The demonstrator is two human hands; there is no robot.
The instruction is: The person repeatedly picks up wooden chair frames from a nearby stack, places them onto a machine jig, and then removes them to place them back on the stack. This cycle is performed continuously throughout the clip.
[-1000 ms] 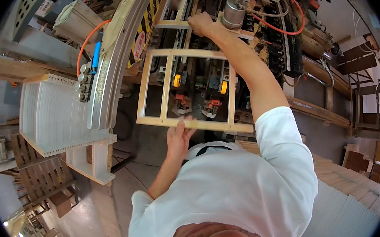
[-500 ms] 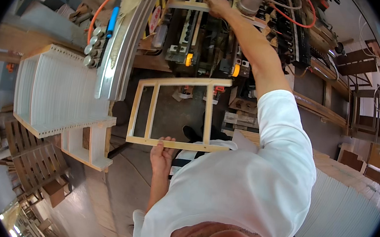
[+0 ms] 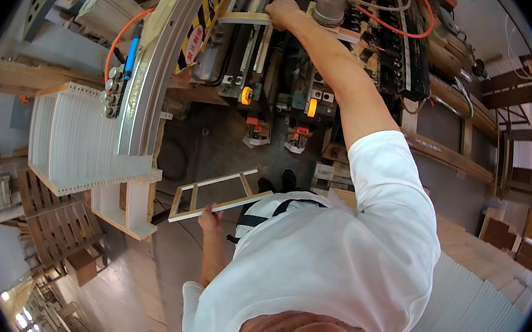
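My left hand (image 3: 210,219) hangs low beside my waist, its fingers closed on the near rail of a light wooden frame (image 3: 195,213). This frame is a rectangle with crossbars, tilted so that it appears narrow. My right arm stretches far forward over the machine (image 3: 276,64). There my right hand (image 3: 283,14) is closed around the end of the near rail of a second wooden frame (image 3: 245,18), which lies on the machine bed. The fingertips of that hand are partly hidden.
A metal rail (image 3: 151,91) runs along the machine's left side, carrying a blue handle (image 3: 132,47). Beyond it stands a stack of white frames (image 3: 82,142). A metal cylinder (image 3: 329,6) sits right of my right hand. More stacked white pieces (image 3: 470,307) stand at the right.
The frame in my left hand has dropped lower and tipped from facing me to nearly edge-on. My right hand has come slightly nearer and left, with the second frame's rail.
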